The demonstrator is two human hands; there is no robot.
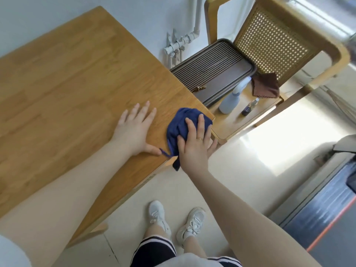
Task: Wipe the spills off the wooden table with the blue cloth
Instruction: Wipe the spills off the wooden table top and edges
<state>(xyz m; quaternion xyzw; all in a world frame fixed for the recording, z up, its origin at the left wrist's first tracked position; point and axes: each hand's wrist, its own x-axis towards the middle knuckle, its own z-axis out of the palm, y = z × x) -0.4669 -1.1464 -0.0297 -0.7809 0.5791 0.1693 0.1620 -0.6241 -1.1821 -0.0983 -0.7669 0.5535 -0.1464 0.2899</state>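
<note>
At the bottom of the view, a pair of white sneakers (177,222) is standing on the pale tiled floor (221,182), with dark shorts trimmed in white showing just above them. Two bare forearms are reaching up from here toward the wooden table (57,78), whose near right corner is lying just ahead of the feet.

On that corner the right hand (194,145) is pressing flat, fingers spread, on top of the blue cloth (183,124), covering it rather than gripping it; a ring is showing on one finger. The cloth is lying bunched on the tabletop right at the right edge, one end of it drooping over the near edge below the wrist, and a thin blue strand is trailing out toward the other hand. Just beside the cloth, the left hand (134,130) is resting palm down on the bare wood, fingers wide apart and holding nothing, its thumb nearly touching the strand. No spill is showing clearly on the wood from this angle.

Beyond the table's right edge, a wooden chair (279,35) with a woven cane back is standing close by. On its seat a pale blue spray bottle (231,99) is leaning, with a small dark bottle (249,107) next to it and a brown cloth (266,86) farther back. A dark ribbed tray (213,64) is sitting partly on the seat, against the table's edge. Farther still, white pipes (181,43) are running along the pale wall.
</note>
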